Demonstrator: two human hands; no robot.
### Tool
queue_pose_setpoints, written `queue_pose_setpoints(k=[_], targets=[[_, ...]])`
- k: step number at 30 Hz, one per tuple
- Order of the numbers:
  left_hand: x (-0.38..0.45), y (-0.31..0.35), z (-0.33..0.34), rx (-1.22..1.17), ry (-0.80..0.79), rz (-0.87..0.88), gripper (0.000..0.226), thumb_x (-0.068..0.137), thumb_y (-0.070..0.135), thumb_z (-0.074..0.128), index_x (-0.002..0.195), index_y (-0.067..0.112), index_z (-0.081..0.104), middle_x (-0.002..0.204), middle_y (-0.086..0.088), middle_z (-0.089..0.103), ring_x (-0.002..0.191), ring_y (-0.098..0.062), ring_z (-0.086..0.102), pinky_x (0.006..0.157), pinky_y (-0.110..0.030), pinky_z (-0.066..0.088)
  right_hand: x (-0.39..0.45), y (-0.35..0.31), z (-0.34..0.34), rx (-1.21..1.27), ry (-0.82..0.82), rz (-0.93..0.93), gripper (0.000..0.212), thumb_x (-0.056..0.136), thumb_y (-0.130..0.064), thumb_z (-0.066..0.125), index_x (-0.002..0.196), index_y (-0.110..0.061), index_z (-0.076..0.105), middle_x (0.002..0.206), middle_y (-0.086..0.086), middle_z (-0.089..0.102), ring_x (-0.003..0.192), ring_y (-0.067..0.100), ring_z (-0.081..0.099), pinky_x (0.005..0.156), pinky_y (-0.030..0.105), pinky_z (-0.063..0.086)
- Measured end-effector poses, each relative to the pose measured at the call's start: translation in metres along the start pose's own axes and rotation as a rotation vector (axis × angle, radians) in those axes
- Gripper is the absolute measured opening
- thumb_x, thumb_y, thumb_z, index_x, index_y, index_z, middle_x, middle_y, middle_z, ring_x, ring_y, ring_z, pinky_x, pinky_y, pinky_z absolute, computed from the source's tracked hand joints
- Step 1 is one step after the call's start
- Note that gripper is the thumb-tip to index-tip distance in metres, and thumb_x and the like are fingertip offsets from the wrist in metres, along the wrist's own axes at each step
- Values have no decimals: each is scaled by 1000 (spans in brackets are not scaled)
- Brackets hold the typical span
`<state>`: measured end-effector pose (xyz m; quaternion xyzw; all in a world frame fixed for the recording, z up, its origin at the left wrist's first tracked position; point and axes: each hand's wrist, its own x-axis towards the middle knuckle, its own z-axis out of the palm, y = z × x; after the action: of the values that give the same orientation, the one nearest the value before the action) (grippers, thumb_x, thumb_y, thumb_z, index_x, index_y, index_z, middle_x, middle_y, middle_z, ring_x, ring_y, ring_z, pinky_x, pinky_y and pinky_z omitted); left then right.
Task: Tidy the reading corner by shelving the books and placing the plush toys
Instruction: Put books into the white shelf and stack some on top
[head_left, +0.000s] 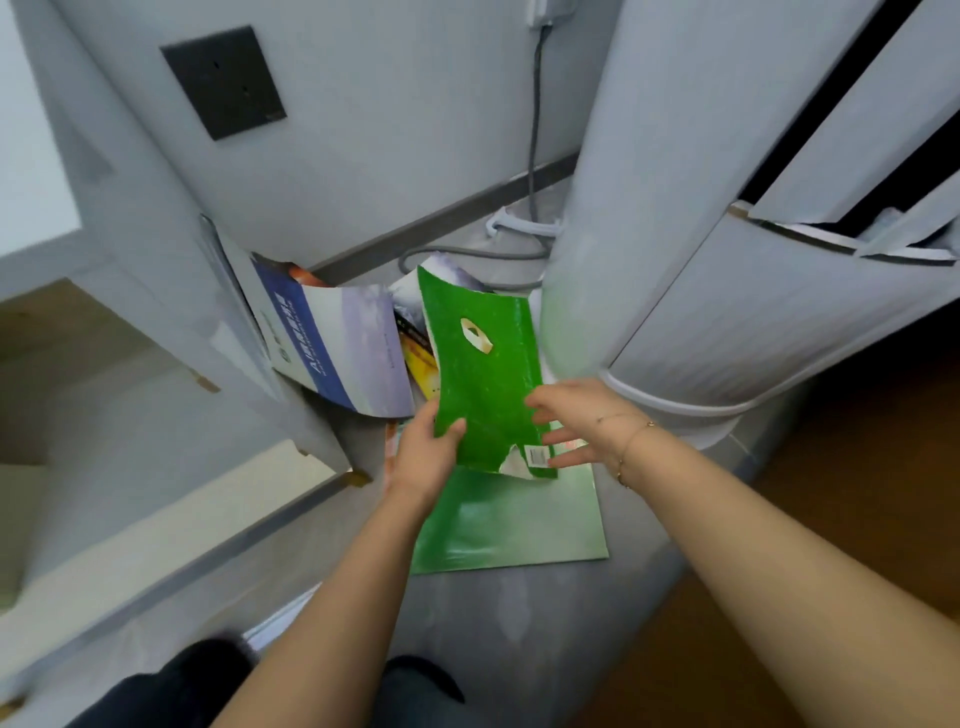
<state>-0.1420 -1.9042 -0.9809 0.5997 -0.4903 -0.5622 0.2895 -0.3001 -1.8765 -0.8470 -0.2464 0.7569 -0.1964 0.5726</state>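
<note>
A worn green book (483, 374) with a torn lower edge stands tilted above the floor. My left hand (423, 457) grips its lower left corner, thumb on the cover. My right hand (576, 426) is at its right edge with fingers spread and fairly straight, touching the cover. Beneath it a larger pale green book (514, 525) lies flat on the floor. A blue and white book (343, 348) leans bent against the white shelf unit (171, 322), with a yellow book (421, 366) partly hidden between it and the green one. No plush toys are in view.
A tall white cylindrical floor air conditioner (701, 260) stands close on the right. Grey cables (519, 239) run down the wall behind the books. A dark panel (223, 83) is on the wall. Wooden floor (857, 493) lies to the right.
</note>
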Motion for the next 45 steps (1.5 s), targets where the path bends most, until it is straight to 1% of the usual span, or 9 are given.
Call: queue_pose_setpoints(k=[7, 11, 14, 19, 22, 26, 33, 40, 45], targets=[[-67, 46, -20, 100, -306, 177, 33, 89, -2, 61, 109, 22, 68, 107, -2, 72, 105, -22, 65, 96, -42, 51, -8, 1, -2, 332, -230, 117, 90, 77, -68, 58, 146, -17, 32, 145, 18, 39, 124, 42, 48, 73, 43, 59], [-91, 38, -7, 261, -453, 235, 30, 82, 17, 63, 109, 27, 72, 104, 8, 73, 102, -11, 66, 95, -43, 50, -7, 10, 6, -52, -99, 100, 63, 85, -45, 65, 135, -13, 44, 135, 19, 48, 111, 44, 58, 59, 42, 60], [-103, 31, 3, 202, -481, 187, 29, 86, 10, 63, 114, 19, 70, 105, -1, 73, 101, -14, 66, 95, -45, 50, 1, 19, 7, -292, 22, 141, 22, 92, -7, 53, 107, 8, 56, 94, 31, 66, 87, 41, 69, 75, 46, 59], [-99, 26, -7, -307, -766, -272, 38, 95, 26, 56, 132, 17, 56, 125, -10, 65, 115, -25, 61, 100, -42, 48, -1, 18, 4, -642, 100, 55, 14, 92, -3, 49, 92, 4, 61, 66, 19, 70, 80, 31, 70, 62, 32, 56], [-72, -4, -22, -647, -469, -529, 40, 99, 34, 46, 132, 13, 54, 123, -9, 65, 112, -27, 61, 98, -43, 45, -1, 24, 2, -822, 146, -85, 18, 92, -5, 44, 108, -1, 52, 74, 6, 47, 82, 27, 54, 52, 25, 43], [-39, -66, -39, 138, 243, -619, 48, 84, 27, 59, 128, 7, 55, 121, -17, 59, 101, -31, 58, 93, -38, 49, 8, 34, 1, -882, 98, -76, 35, 91, -4, 44, 126, -2, 41, 88, 7, 46, 83, 22, 50, 54, 25, 42], [-38, -98, -36, 319, 143, -726, 89, 59, 42, 88, 126, 7, 41, 127, -14, 45, 117, -34, 50, 98, -43, 48, 14, 35, 1, -975, 68, -126, 31, 87, -4, 46, 118, -2, 52, 93, 9, 49, 81, 24, 51, 66, 28, 46], [-43, -95, -35, 39, -57, -757, 40, 83, 16, 74, 115, 2, 55, 119, -12, 61, 110, -32, 60, 91, -37, 51, 16, 27, -2, -827, -58, -23, 46, 89, -4, 58, 132, -6, 44, 115, 17, 58, 95, 33, 64, 79, 40, 58], [-69, -40, -48, -227, -149, -462, 36, 90, -4, 58, 122, 10, 50, 123, -15, 62, 102, -29, 64, 85, -39, 53, 0, 19, -10, -574, -230, -1, 41, 89, 2, 60, 128, -5, 50, 117, 19, 65, 96, 34, 67, 76, 44, 58]])
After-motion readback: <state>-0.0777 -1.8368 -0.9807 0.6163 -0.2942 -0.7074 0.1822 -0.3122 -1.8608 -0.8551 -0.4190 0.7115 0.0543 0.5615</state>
